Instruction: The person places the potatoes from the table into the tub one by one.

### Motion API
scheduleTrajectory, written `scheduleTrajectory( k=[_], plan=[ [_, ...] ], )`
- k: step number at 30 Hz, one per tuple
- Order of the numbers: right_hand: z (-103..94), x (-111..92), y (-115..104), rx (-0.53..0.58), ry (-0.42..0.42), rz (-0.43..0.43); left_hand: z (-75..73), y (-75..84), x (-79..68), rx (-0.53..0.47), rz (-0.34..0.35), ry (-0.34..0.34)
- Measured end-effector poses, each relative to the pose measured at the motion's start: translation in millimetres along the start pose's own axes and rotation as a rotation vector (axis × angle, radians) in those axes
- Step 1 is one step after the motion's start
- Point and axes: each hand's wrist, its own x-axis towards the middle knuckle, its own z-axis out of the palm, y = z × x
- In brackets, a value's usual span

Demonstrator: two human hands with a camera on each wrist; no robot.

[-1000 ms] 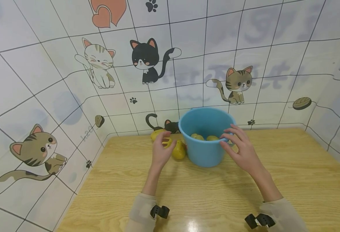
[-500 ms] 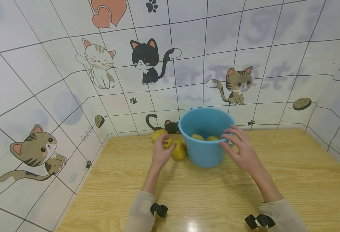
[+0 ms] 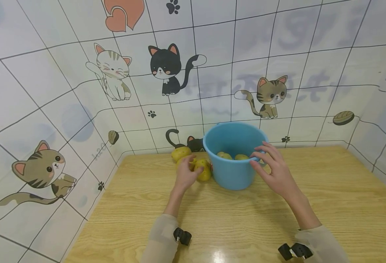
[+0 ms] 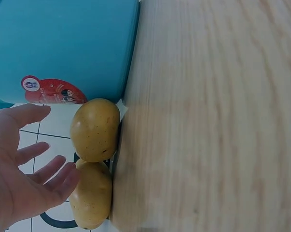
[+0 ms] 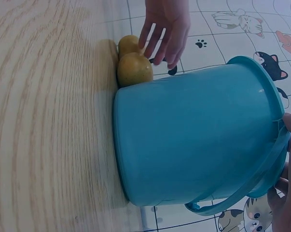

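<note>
Left hand [image 3: 185, 175]: fingers loosely curved and apart, holding nothing, close to the potatoes [image 4: 95, 130].
Right hand [image 3: 275, 173]: thumb and fingers pinch the bucket [image 3: 233, 176] at its rim.
Potatoes: yellow-brown, rounded, dark-speckled; some on the surface [image 3: 219, 215] left of the bucket, some inside it.
Bucket: blue, upright, red sticker [image 4: 53, 91] on its side.
</note>
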Motion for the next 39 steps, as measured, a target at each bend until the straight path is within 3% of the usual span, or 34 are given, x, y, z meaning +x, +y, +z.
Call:
scheduleTrajectory(
  k=[13,26,34,39],
  plan=[
    [0.5,0.7,-0.8,-0.005,-0.002,-0.003,6.2,-4.7,2.9,0.099,0.008,-0.1],
    [0.0,2.0,0.0,-0.007,0.001,-0.016,14.3,-4.9,5.9,0.235,-0.005,-0.122],
    [0.0,1.5,0.6,-0.012,0.002,-0.012,8.2,-4.0,6.2,0.272,0.022,-0.181],
    [0.2,0.8,1.8,-0.011,0.002,-0.011,2.6,0.6,4.7,0.259,-0.006,-0.25]
  ],
)
